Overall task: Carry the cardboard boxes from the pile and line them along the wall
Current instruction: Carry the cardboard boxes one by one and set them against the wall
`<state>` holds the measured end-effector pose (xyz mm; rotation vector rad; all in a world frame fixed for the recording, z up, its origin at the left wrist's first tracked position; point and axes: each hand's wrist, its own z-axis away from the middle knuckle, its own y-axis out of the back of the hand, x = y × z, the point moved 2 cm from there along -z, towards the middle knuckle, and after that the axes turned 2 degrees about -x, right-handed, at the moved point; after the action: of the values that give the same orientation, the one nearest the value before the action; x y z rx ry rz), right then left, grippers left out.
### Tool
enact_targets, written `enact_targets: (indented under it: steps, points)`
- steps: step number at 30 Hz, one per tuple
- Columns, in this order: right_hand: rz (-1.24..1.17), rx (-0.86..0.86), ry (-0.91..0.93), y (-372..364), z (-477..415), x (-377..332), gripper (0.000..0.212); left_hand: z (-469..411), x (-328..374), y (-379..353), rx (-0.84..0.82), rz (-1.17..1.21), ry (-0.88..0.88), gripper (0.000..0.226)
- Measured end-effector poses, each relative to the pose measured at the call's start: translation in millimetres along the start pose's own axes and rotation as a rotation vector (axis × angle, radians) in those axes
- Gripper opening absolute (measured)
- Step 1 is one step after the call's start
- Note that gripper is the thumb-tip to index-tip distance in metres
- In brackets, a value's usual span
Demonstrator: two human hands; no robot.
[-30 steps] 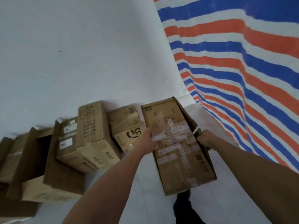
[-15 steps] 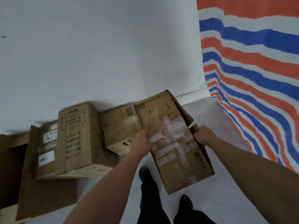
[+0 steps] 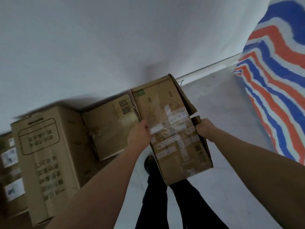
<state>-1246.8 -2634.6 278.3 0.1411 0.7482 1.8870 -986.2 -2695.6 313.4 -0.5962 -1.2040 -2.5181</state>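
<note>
I hold a long taped cardboard box (image 3: 173, 129) in front of me, above the floor, its far end close to the white wall (image 3: 115, 47). My left hand (image 3: 138, 135) grips its left edge and my right hand (image 3: 204, 129) grips its right edge beside a torn flap. Left of it, a smaller box (image 3: 110, 126) and a tall printed box (image 3: 44, 159) stand in a row against the wall. More boxes with white labels (image 3: 9, 171) show at the far left edge.
A red, white and blue striped tarp (image 3: 274, 96) hangs at the right. Grey floor (image 3: 222, 103) lies open between the held box and the tarp. My legs in dark trousers (image 3: 165, 204) and a black shoe (image 3: 148, 163) are under the box.
The view has swung left and down, so the tarp has slid to the right edge. The held box has come nearer the wall, beside the smaller box. Both hands keep the same grip.
</note>
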Motion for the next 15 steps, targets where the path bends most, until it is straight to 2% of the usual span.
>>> enact_targets:
  steps: [7, 11, 15]
  points:
    - [0.123, -0.03, 0.007, -45, -105, -32, 0.019, -101, -53, -45, -0.007, -0.018, 0.078, 0.012]
    - [0.304, 0.028, 0.025, -66, -155, -43, 0.013, -143, -79, -73, 0.014, -0.033, 0.109, 0.014]
    - [0.321, 0.118, 0.063, -75, -190, -55, 0.011, -171, -87, -83, 0.105, -0.037, 0.091, 0.014]
